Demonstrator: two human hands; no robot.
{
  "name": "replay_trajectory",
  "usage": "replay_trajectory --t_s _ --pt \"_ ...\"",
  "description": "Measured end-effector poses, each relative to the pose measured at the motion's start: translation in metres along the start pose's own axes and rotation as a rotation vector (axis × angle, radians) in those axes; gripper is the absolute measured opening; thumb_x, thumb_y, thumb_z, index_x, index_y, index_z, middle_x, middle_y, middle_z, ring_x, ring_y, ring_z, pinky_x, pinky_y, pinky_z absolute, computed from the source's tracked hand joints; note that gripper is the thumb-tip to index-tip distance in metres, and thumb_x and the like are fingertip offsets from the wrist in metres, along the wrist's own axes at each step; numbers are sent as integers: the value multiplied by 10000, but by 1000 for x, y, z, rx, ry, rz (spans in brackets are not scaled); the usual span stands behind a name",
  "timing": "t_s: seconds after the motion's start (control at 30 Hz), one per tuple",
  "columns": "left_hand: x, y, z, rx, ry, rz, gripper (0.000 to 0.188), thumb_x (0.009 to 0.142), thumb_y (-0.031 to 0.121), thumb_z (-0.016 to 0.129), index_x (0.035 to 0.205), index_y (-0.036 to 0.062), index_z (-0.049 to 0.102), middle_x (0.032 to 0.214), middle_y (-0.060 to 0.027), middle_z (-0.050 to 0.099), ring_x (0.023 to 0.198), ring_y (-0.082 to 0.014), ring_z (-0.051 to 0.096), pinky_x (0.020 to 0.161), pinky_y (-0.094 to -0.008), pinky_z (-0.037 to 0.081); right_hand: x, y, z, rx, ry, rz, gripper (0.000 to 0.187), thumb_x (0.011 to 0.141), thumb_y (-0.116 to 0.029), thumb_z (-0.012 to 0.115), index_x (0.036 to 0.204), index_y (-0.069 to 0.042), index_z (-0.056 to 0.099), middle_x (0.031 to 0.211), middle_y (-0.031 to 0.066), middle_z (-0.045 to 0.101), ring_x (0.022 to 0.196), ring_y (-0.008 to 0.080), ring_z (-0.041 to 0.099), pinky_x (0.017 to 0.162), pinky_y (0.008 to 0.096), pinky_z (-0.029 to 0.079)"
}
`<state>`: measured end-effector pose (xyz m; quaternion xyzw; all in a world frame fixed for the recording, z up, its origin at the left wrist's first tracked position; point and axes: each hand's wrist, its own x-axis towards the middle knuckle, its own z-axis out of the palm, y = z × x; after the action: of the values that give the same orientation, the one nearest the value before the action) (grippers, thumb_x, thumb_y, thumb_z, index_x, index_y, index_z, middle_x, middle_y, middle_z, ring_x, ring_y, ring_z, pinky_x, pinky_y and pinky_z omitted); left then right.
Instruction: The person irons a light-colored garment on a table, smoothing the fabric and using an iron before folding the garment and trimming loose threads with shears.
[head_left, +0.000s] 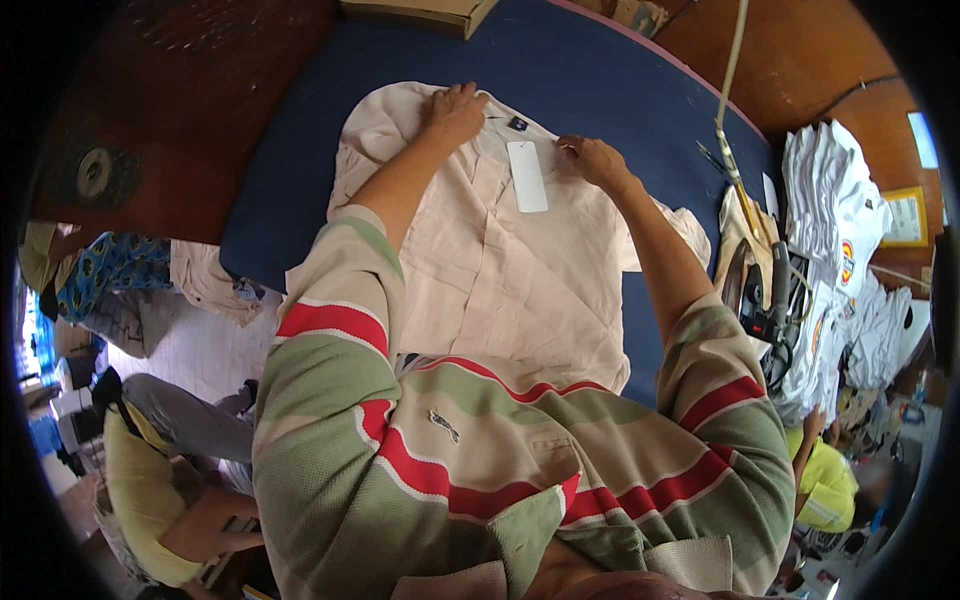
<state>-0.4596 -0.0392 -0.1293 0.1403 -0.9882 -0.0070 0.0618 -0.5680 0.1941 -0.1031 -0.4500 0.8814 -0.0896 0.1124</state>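
Observation:
A pale pink shirt (450,270) lies spread over the dark blue padded table in front of me, its neckline toward the far side. A dark label sits inside its neck, and a blank white hang tag (527,177) lies across the upper chest. My left hand (458,112) rests on the fabric at the shoulder left of the neck, fingers stretched out and slightly apart. To the right of the neck, my right hand (595,162) has its fingers curled together on the shirt's shoulder, pinching the cloth.
An iron (768,300) with a dark handle stands at the table's right edge, below a hanging cable (733,60). Beyond it hang white shirts (825,190). A cardboard box (425,12) lies at the far edge. Other people sit at lower left and lower right.

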Motion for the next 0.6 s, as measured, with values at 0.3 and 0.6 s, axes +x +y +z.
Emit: replay_trajectory --t_s 0.3,0.6 --pt "23 -25 2 -22 -24 -25 256 834 180 473 1038 106 609 1105 -86 563 1076 -257 523 892 -460 400 5 15 1 119 136 165 225 889 -215 463 1026 -100 599 944 131 651 896 322 606 771 404 476" --pt "0 -11 2 -235 389 -58 223 838 258 526 982 116 619 1057 -67 580 1026 -253 537 897 -452 357 19 26 -4 229 138 64 283 897 -284 467 1059 -98 605 912 132 654 841 336 614 749 402 478"
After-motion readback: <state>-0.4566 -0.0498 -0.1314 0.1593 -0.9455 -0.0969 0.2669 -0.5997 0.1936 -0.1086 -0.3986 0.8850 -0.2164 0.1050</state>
